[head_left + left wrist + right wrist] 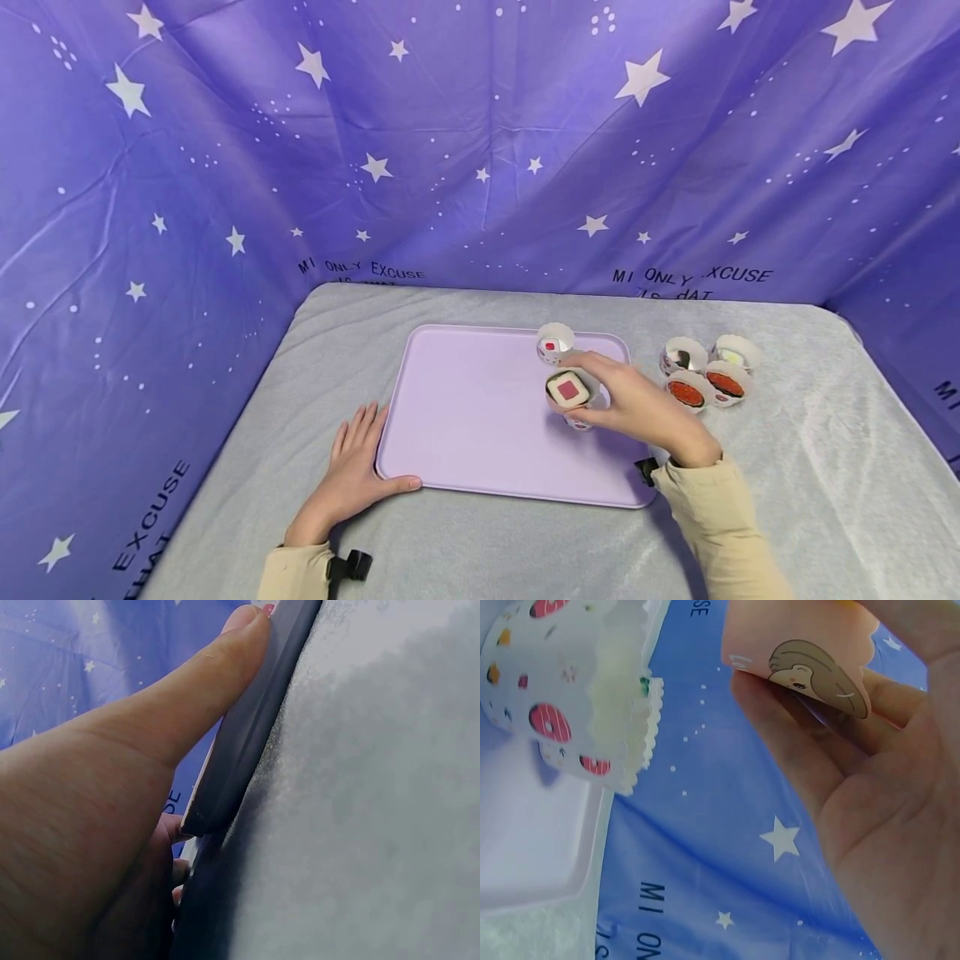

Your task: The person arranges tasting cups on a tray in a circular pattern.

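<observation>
My right hand [637, 404] holds a paper cup between thumb and fingers, above the right part of a lilac tray [480, 408]. Inside that cup sits a toy sushi roll [567, 389], white with a red square centre and dark rim. From the side, the held cup [802, 656] is pinkish with a cartoon face. Just below it, partly hidden, a white patterned cup [577, 423] stands on the tray. Another cup [555, 354] with a small roll stands near the far edge. My left hand [356, 471] touches the tray's near left corner, fingers straight and thumb along the rim.
Right of the tray, several paper cups stand grouped on the grey cloth [810, 467]. Two hold red-topped sushi, one cup [687, 392] in front and one cup [726, 383] beside it. A purple star-patterned curtain [480, 167] closes off the back and sides.
</observation>
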The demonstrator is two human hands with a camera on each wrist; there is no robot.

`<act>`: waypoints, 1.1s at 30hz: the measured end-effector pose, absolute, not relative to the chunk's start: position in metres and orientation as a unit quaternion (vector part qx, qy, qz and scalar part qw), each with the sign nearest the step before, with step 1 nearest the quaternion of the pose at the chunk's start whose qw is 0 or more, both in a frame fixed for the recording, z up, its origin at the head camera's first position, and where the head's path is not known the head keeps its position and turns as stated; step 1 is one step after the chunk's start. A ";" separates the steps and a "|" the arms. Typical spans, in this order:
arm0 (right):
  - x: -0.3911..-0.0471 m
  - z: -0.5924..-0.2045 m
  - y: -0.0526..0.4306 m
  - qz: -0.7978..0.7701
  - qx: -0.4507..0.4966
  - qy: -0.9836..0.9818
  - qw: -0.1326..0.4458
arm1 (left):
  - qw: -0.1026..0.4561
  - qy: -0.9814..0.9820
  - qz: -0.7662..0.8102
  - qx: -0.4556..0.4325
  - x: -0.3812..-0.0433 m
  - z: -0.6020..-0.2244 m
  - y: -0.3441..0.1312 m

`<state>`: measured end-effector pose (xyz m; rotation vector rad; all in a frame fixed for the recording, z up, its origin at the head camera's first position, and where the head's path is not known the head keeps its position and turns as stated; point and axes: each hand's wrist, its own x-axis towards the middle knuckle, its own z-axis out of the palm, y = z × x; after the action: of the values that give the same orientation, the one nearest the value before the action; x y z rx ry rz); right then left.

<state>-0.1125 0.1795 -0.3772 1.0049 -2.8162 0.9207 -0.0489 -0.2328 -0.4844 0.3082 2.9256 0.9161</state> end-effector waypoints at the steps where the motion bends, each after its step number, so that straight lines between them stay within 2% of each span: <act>1: -0.112 -0.378 0.178 0.295 0.319 -0.901 0.002 | 0.029 0.949 0.297 0.100 -0.049 -0.485 -0.233; 7: -0.112 -0.382 0.167 0.303 0.321 -0.897 -0.011 | 0.031 0.950 0.294 0.098 -0.049 -0.486 -0.234; 20: -0.114 -0.392 0.151 0.281 0.350 -0.894 0.009 | 0.035 0.949 0.298 0.100 -0.049 -0.486 -0.233; 33: -0.113 -0.401 0.146 0.263 0.351 -0.898 -0.015 | 0.035 0.949 0.298 0.100 -0.048 -0.485 -0.234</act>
<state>-0.1127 0.1462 -0.4014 1.1147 -2.8497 0.8347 -0.0484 -0.2337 -0.4845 0.3064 2.9153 0.9168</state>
